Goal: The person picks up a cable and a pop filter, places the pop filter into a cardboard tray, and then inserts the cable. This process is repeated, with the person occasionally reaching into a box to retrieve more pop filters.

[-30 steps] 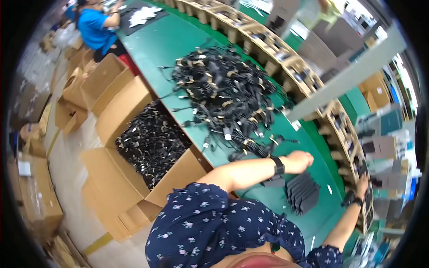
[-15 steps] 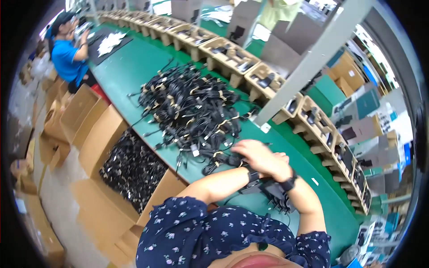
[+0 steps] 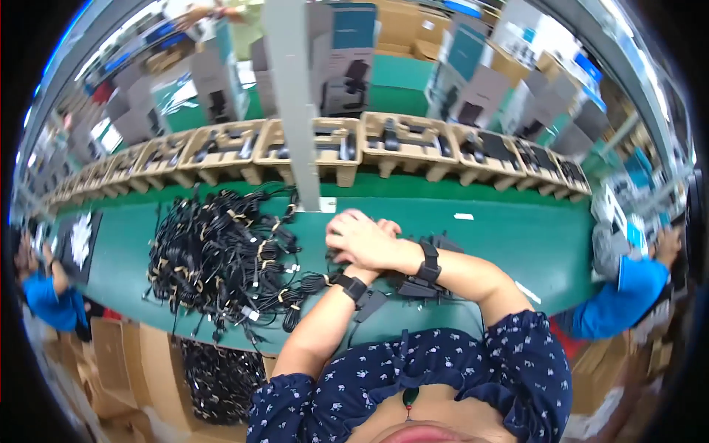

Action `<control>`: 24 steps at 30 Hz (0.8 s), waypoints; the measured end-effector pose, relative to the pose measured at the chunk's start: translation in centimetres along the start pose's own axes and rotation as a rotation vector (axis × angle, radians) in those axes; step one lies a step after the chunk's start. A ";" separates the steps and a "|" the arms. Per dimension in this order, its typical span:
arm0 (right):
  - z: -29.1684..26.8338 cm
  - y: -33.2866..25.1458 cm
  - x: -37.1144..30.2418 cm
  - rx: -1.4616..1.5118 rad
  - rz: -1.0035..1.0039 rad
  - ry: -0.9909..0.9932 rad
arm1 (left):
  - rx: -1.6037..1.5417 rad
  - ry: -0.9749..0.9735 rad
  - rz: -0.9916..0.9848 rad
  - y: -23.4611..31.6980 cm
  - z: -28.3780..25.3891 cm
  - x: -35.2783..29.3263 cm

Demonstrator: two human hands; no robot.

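Observation:
Above the green table [image 3: 473, 244] my forearms cross at the wrists. My right hand [image 3: 363, 240] lies over the left, its fingers curled; a dark bit shows beneath them, too covered to name. Most of my left hand [image 3: 388, 227] is hidden under it, with only fingertips showing past the far side. Left of my hands spreads a large heap of black cables [image 3: 214, 258], bundled with tan ties. One coiled cable bundle [image 3: 314, 282] lies close to my left wrist. Several black plastic pieces [image 3: 425, 286] sit under and beside my right forearm.
A row of brown moulded trays [image 3: 410, 136] holding black devices runs along the far side. A grey post [image 3: 295, 111] stands before it. An open carton of black parts [image 3: 221, 380] is below the left edge. Co-workers in blue are at far left [image 3: 52, 299] and right [image 3: 624, 295].
My view has turned right, so the cable heap now lies farther left and the tray row runs straight across. My hands stay crossed, the right over the left.

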State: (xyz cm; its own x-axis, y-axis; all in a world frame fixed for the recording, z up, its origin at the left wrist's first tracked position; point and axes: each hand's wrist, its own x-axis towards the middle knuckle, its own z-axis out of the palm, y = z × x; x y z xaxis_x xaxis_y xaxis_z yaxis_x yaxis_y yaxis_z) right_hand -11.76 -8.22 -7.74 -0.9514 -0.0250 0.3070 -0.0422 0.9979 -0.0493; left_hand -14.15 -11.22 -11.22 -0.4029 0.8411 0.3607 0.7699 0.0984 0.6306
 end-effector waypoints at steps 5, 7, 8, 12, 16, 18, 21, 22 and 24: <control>-9.0 5.4 -0.3 0.625 0.176 0.263 | -0.041 0.083 -0.196 1.7 -0.5 0.3; -10.8 6.8 -1.3 0.698 0.408 0.302 | -0.113 0.233 -0.052 2.4 -1.5 0.1; -11.5 7.6 -1.8 0.648 0.459 0.332 | -0.184 0.270 -0.039 2.7 -1.9 0.1; -12.0 10.1 -4.2 0.334 0.447 0.493 | -0.329 0.463 -0.036 3.6 -3.0 -0.1; -12.5 9.5 -6.2 0.112 0.141 0.477 | -0.025 0.568 0.047 4.4 -4.9 0.1; -12.4 8.6 -6.9 0.306 0.125 0.431 | -0.058 0.532 0.062 4.8 -4.9 0.2; -12.5 6.9 -6.6 0.932 0.194 0.291 | -0.305 0.261 0.101 2.0 -4.2 0.2; -12.4 6.4 -6.7 1.087 0.217 0.341 | -0.671 0.136 -0.135 3.4 -4.4 -0.4; -11.5 6.0 -6.5 1.276 0.275 0.388 | -1.027 0.048 -0.313 5.8 -4.5 -0.6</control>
State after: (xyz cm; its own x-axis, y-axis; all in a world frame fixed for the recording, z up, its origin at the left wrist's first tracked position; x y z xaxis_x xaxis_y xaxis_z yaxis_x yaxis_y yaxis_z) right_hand -2.36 -1.41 0.87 -0.8372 0.3936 0.3798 -0.3187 0.2132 -0.9235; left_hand -11.64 -13.58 -4.73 -0.5460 0.8323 0.0952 -0.1467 -0.2068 0.9673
